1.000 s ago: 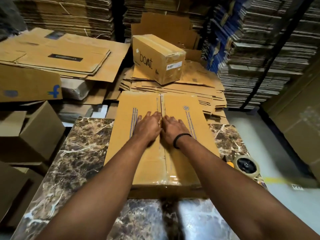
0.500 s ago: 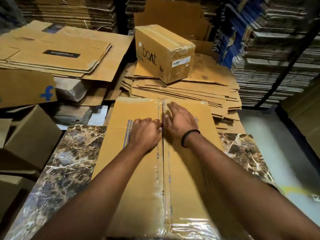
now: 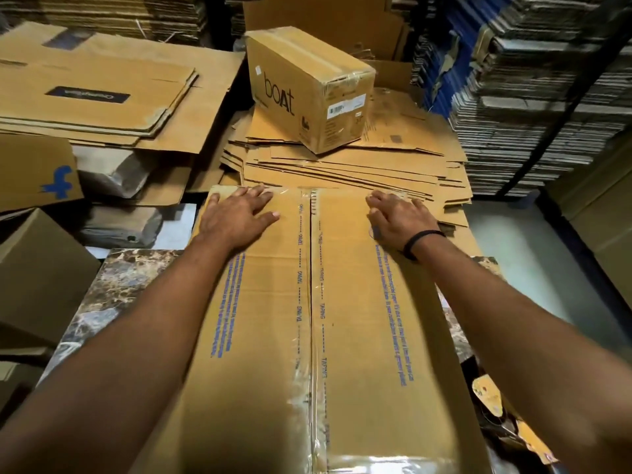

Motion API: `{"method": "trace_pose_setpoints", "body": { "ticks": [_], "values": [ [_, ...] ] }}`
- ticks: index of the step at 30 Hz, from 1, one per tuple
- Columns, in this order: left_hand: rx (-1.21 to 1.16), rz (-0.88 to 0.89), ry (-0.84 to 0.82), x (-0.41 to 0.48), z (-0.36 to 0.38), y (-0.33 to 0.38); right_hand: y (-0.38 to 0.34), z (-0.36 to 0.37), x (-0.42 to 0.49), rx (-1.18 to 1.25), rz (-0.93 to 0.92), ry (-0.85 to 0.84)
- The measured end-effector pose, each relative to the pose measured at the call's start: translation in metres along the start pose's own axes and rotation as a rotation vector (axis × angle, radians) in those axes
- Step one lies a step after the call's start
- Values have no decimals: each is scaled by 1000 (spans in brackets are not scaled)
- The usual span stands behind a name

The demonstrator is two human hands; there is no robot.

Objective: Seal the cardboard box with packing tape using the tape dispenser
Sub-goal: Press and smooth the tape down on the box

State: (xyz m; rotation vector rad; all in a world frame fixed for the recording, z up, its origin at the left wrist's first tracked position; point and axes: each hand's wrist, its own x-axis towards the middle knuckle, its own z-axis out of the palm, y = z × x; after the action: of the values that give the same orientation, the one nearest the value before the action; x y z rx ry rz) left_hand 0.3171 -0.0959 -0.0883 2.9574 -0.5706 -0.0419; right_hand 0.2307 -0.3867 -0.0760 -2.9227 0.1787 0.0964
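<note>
cardboard box (image 3: 359, 336) | brown, flaps shut | clear tape (image 3: 309, 388) along centre seam (glossy)

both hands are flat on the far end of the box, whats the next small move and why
Probably press the tape end down over the far edge. The left hand and right hand lie flat either side of the seam on the box, and tape already covers its length.

Head-worn, wide-angle, looking forward and steeply down from close above the cardboard box (image 3: 359, 302) on the table (image 3: 113, 289), toward stacked cardboard (image 3: 342, 165) beyond.
</note>
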Motion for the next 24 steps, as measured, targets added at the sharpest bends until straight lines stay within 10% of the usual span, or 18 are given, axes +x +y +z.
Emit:
{"method": "trace_pose_setpoints", "body": {
  "ticks": [5,12,24],
  "values": [
    [-64,16,213,9,4,32,-42,-2,20,71,-12,166],
    [-176,66,109,39,17,65,-95,9,47,163,-21,20],
    [57,10,168,9,11,1,22,9,17,-81,86,15]
  ]
}}
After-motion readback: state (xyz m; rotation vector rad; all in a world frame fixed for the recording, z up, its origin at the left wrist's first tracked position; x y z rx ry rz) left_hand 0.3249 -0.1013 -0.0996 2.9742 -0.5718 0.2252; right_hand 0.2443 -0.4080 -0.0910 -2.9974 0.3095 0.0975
